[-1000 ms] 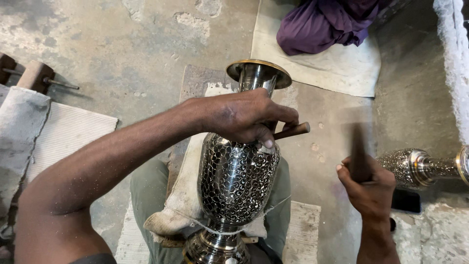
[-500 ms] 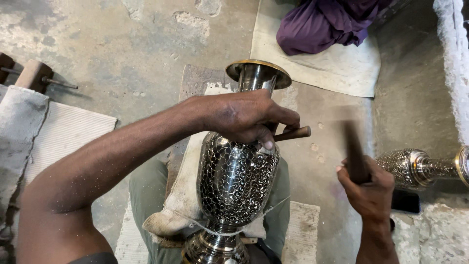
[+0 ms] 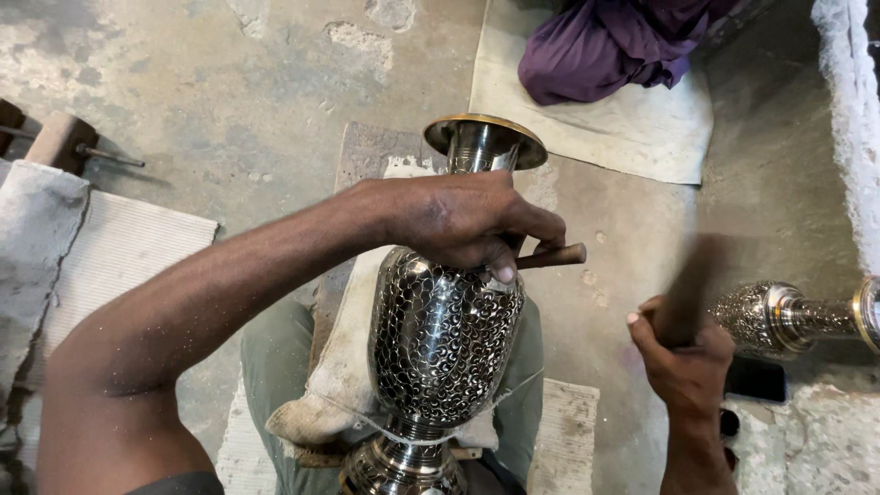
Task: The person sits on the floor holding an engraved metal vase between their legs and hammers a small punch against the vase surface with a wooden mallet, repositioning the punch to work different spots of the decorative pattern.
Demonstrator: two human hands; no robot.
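Gripping wooden-handled punch (image 3: 548, 257) against vase (image 3: 445, 335) shoulder, left hand (image 3: 467, 225) closed around it. Vase lying across lap, long axis pointing away, mouth far. Right hand (image 3: 683, 362), right of vase, fisted on blurred hammer (image 3: 687, 293). Left hand nearer vase.

Both forearms are bare, with no watch, ring or glove on the left hand (image 3: 467, 220) or the right hand (image 3: 683, 362). A dark grey sleeve edge shows at the left upper arm. Olive-green trousers (image 3: 275, 367) cover the legs on either side of the engraved metal vase (image 3: 440, 339).
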